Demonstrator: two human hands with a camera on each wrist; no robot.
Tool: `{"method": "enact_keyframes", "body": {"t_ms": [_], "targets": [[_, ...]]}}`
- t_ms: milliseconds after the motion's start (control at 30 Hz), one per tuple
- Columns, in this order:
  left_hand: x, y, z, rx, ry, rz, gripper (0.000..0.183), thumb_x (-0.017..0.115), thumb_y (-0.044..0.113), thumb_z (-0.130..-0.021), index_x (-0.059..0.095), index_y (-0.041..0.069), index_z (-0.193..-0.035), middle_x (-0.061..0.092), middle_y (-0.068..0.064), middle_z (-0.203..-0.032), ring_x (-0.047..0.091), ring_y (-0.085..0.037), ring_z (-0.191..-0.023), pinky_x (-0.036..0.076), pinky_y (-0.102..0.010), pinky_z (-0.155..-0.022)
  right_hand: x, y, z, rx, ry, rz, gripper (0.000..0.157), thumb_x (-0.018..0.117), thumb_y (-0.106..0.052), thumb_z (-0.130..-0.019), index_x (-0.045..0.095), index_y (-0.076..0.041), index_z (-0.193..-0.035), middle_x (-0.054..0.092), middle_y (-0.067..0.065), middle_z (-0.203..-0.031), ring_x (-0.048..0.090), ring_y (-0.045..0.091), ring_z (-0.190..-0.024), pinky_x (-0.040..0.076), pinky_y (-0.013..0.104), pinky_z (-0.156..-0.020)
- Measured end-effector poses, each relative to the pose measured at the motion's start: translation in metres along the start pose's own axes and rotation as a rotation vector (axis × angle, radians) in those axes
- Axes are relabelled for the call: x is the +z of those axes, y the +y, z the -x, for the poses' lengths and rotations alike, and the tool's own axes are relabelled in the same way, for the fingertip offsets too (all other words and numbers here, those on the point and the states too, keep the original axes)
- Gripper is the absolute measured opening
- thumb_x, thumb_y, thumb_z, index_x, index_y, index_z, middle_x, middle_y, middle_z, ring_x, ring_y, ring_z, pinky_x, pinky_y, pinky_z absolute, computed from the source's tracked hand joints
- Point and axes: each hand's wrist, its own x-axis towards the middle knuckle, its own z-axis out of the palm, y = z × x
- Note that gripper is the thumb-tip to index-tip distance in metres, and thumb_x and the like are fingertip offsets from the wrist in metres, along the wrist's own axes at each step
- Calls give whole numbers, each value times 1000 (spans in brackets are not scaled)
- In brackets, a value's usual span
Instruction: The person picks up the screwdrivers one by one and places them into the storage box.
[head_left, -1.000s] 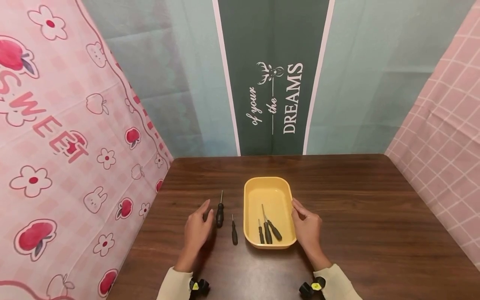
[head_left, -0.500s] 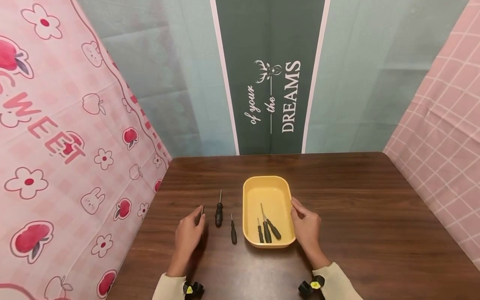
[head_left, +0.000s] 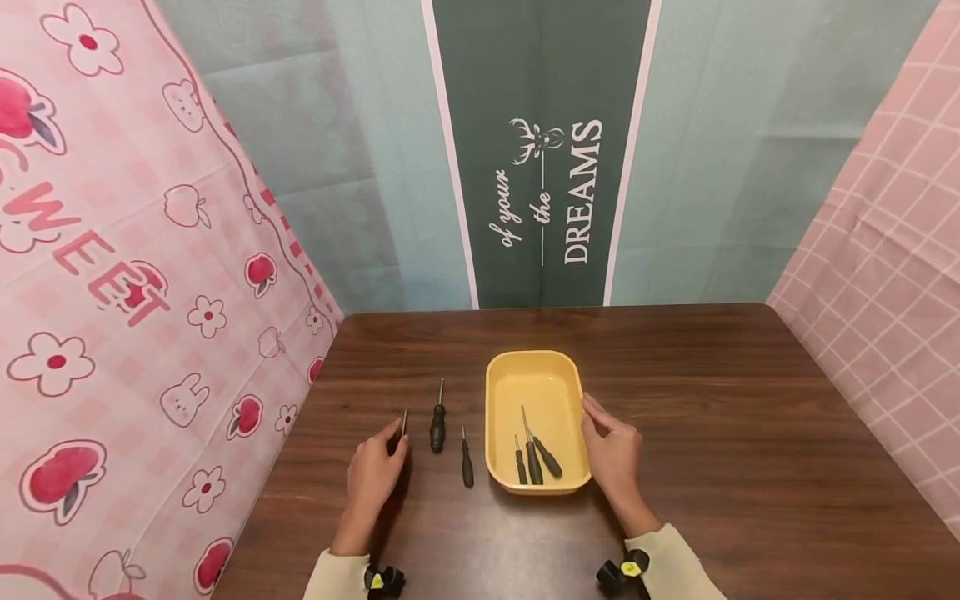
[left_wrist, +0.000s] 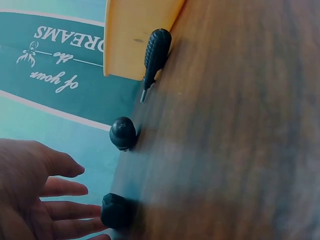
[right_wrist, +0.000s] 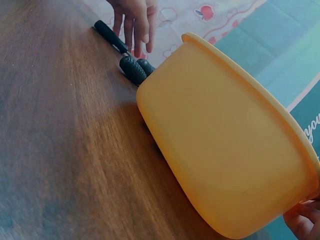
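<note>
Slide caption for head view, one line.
Right hand grips a yellow tray of three black screwdrivers; left hand is at the leftmost of three more on the wood-grain table.

In head view, hides leftmost screwdriver (head_left: 405, 422) partly behind left hand (head_left: 375, 468); in right wrist view, crops right hand (right_wrist: 304, 222) at edge.

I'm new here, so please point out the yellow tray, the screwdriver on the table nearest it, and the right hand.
Yellow tray (head_left: 553, 408): head view, bare floor.
Screwdriver (head_left: 468, 466): head view, handle.
Right hand (head_left: 617, 452): head view, back of hand.
</note>
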Motion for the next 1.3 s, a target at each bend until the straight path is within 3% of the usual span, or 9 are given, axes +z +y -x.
{"method": "enact_keyframes", "body": {"t_ms": [300, 600, 833, 967, 1167, 1300], "targets": [[2, -3, 3, 12, -20, -35, 42, 73, 21, -81, 65, 16, -122, 67, -17, -109, 65, -39, -90, 49, -55, -64, 1, -1, -1, 5, 2, -19, 24, 66, 2, -82, 72, -2, -105, 69, 4, -107, 63, 14, -101, 47, 9, -75], [3, -4, 6, 69, -17, -104, 38, 75, 14, -79, 67, 3, -115, 68, -19, -104, 66, -38, -86, 50, -54, -67, 0, 0, -1, -12, 7, -5, 24, 66, 3, -82, 72, -1, -105, 69, 5, -107, 64, 15, -100, 46, 9, -75], [3, 0, 8, 75, -31, -217, 39, 75, 20, -80, 68, -2, -111, 62, -22, -118, 63, -42, -93, 50, -54, -72, 0, 0, -1, -8, 9, -4, 24, 66, 2, -82, 72, -2, -105, 69, 4, -106, 64, 15, -100, 46, 8, -75], [3, 1, 8, 71, -28, -251, 32, 75, 21, -80, 71, 0, -104, 61, -24, -118, 63, -42, -93, 51, -54, -73, 0, -1, -1, -4, 8, -9, 24, 66, 2, -82, 72, -2, -105, 69, 4, -106, 64, 14, -99, 46, 8, -75], [1, 3, 10, 98, 22, -285, 20, 76, 19, -78, 75, 2, -88, 64, -24, -111, 65, -43, -80, 51, -53, -64, 0, -1, 0, -13, 8, 9, 23, 67, 2, -81, 72, -1, -104, 70, 7, -106, 64, 19, -99, 45, 6, -74], [2, 5, 11, 113, 57, -325, 18, 78, 19, -76, 72, 2, -75, 67, -18, -89, 63, -40, -64, 48, -50, -53, 0, -1, 0, -13, 10, 11, 24, 67, 1, -81, 72, -2, -104, 69, 5, -106, 64, 16, -100, 45, 7, -75]]}}
